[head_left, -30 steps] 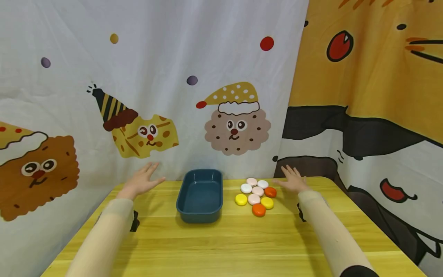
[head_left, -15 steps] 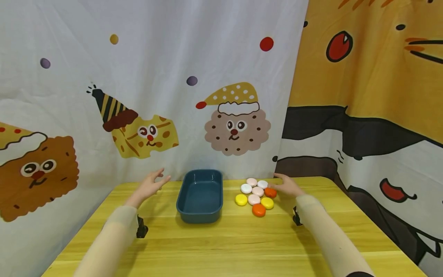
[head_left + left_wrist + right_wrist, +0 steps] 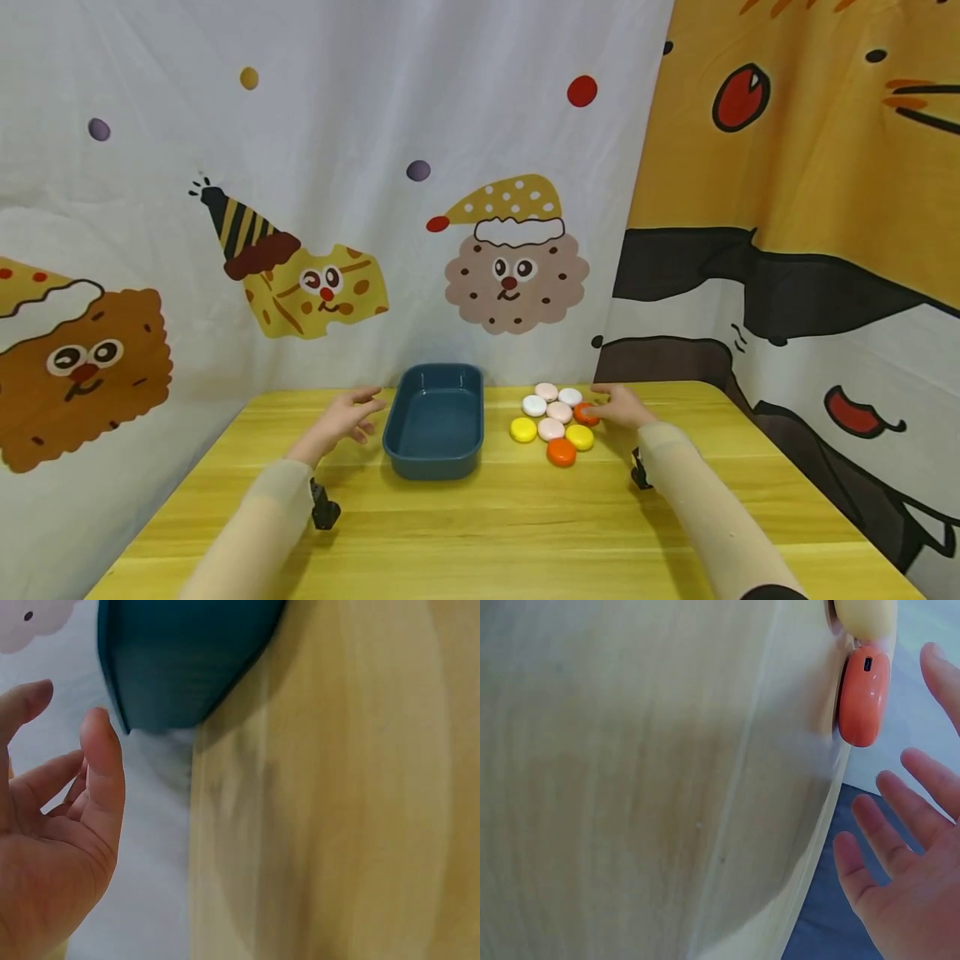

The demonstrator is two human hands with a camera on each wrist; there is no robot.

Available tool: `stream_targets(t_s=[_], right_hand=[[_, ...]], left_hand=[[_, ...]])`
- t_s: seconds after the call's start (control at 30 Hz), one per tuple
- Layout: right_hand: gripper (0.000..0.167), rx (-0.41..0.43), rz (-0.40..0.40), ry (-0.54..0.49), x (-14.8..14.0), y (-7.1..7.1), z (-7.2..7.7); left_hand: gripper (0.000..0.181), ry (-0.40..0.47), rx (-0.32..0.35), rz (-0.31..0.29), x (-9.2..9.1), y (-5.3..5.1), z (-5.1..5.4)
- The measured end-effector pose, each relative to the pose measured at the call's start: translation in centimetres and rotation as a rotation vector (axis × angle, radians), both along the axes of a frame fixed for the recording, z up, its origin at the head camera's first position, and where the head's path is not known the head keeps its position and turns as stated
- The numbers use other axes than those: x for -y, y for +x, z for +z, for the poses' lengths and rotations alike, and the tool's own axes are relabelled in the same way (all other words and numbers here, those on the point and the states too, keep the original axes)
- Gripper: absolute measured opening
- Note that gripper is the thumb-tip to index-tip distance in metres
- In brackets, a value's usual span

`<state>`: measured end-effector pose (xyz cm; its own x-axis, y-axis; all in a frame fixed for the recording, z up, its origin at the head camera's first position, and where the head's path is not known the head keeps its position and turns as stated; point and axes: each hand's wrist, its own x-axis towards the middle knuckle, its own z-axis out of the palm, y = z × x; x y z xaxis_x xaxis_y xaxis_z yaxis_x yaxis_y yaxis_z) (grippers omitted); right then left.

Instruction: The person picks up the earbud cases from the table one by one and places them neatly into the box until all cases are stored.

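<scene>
A dark teal rectangular tray (image 3: 437, 423) stands on the table, its side (image 3: 180, 667) at the top of the left wrist view. My left hand (image 3: 343, 419) is just left of it, fingers loosely bent, holding nothing; the palm (image 3: 56, 877) shows in the left wrist view. To the tray's right lie several round pieces: white, pale pink, yellow (image 3: 523, 430) and orange (image 3: 561, 452). My right hand (image 3: 624, 407) is beside the right orange piece (image 3: 586, 414). In the right wrist view, the right hand (image 3: 922, 877) has spread fingers, apart from an orange piece (image 3: 864, 697) with a small dark slot.
A light wooden table (image 3: 480, 542) lies under everything. Behind it hangs a white curtain (image 3: 345, 125) printed with cartoon food; an orange, black and white cloth (image 3: 810, 183) hangs at the right. Dark devices are strapped at both wrists.
My left hand has moved right and lower, nearer the tray, with its fingers more bent. The right hand has drawn in its spread fingers and come closer to the right orange piece.
</scene>
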<state>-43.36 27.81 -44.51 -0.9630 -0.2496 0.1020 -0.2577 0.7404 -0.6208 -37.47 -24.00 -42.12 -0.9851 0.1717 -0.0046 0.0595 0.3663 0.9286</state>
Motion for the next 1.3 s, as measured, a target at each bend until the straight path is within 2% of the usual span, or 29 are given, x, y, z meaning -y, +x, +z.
stream_targets(t_s=[0.2,0.33,0.5,0.73,0.93,1.3], right_hand=[[0.074,0.058,-0.013,-0.016,0.5,0.2,0.3],[0.073,0.095,-0.040,-0.017,0.7,0.2,0.3],[0.071,0.115,-0.053,-0.014,0.8,0.1,0.0],[0.065,0.122,-0.059,-0.002,1.5,0.1,0.2],[0.059,0.136,-0.042,-0.040,2.0,0.1,0.0],[0.060,0.112,-0.053,0.023,1.7,-0.3,-0.4]], left_hand=[[0.065,0.031,0.042,-0.049,-0.7,0.5,-1.2],[0.065,0.077,0.066,-0.051,-1.0,0.8,-1.8],[0.062,0.121,0.082,-0.045,-1.4,1.0,-2.1],[0.059,0.159,0.082,-0.069,-1.5,1.2,-2.4],[0.058,0.165,0.075,-0.058,-1.6,1.4,-2.4],[0.058,0.216,0.077,-0.004,-2.1,1.2,-2.9]])
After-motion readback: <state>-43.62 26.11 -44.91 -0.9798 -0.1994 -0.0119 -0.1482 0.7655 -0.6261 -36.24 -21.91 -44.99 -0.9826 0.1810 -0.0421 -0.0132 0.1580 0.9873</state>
